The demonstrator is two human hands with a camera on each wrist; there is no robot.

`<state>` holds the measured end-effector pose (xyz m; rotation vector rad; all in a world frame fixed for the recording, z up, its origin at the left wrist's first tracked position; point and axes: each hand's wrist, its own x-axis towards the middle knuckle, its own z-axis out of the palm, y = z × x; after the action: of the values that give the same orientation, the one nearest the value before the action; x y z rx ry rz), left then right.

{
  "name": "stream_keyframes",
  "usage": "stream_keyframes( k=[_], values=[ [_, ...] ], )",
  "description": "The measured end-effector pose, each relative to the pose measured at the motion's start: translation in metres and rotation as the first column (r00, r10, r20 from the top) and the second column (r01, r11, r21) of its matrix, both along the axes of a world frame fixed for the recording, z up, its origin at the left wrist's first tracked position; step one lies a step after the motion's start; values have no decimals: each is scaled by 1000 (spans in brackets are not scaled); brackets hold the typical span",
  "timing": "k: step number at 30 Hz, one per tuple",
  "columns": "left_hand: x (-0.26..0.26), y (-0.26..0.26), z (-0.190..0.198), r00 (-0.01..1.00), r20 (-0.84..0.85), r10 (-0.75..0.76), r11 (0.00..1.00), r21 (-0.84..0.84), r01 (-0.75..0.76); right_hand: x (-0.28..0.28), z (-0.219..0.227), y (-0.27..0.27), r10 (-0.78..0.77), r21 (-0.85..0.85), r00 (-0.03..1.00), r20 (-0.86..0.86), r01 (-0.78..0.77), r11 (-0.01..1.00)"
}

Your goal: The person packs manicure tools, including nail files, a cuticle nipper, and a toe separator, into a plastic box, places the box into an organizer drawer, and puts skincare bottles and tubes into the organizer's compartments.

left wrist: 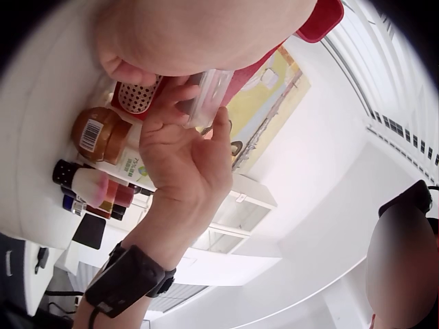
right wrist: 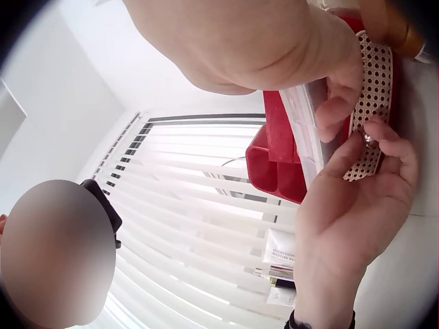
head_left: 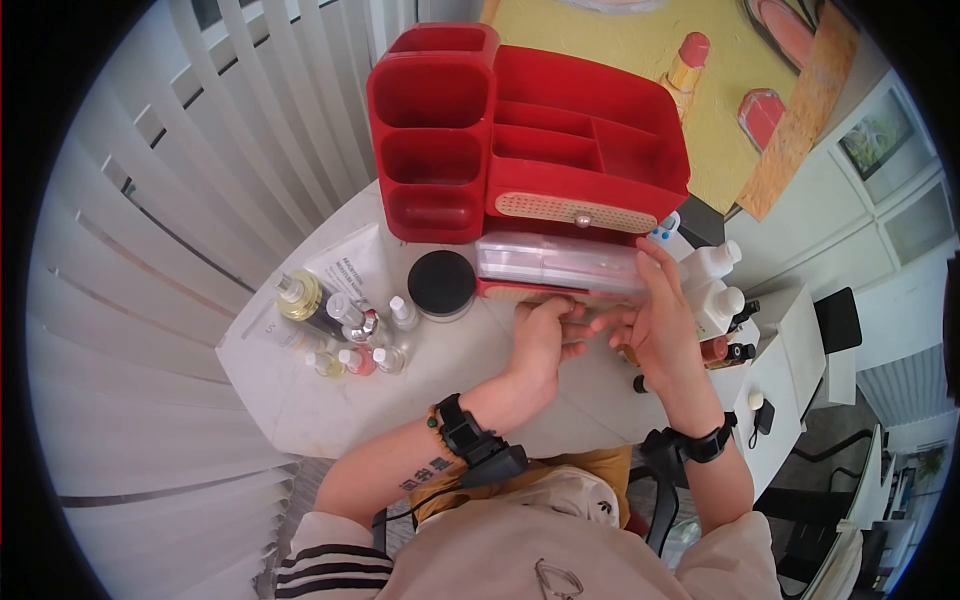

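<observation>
A red organizer [head_left: 590, 180] stands at the table's back. Its lower drawer, with a woven front [right wrist: 374, 82], is pulled out, and a clear plastic case [head_left: 560, 262] lies over it, tilted. In the right wrist view my left hand [right wrist: 357, 205] pinches the drawer's small knob [right wrist: 369, 140] between thumb and finger. At the case's right end my right hand [head_left: 665, 325] holds it between thumb and fingers; the left wrist view shows this right hand [left wrist: 185, 161] around the end of the clear case [left wrist: 209, 99]. The drawer's inside is hidden.
Left of the drawer are a black-lidded jar [head_left: 441, 283], a pump bottle [head_left: 305, 300], several small bottles and a white tube [head_left: 355, 268]. White bottles [head_left: 716, 305] and cosmetics stand close to the right hand. Vertical blinds [head_left: 200, 200] hang on the left.
</observation>
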<state>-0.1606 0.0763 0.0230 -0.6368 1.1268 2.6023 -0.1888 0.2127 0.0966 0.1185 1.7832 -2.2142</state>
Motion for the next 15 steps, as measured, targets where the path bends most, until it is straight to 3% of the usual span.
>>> stream_keyframes(
  k=[2,15],
  values=[
    [0,1,0,1000,9,11,1000,1,-11,-2,2,1,36,-2,997,71,-36,999],
    [-2,2,-4,998,39,55,998,-13,-54,-8,-2,13,104,2,992,65,-104,995]
  ],
)
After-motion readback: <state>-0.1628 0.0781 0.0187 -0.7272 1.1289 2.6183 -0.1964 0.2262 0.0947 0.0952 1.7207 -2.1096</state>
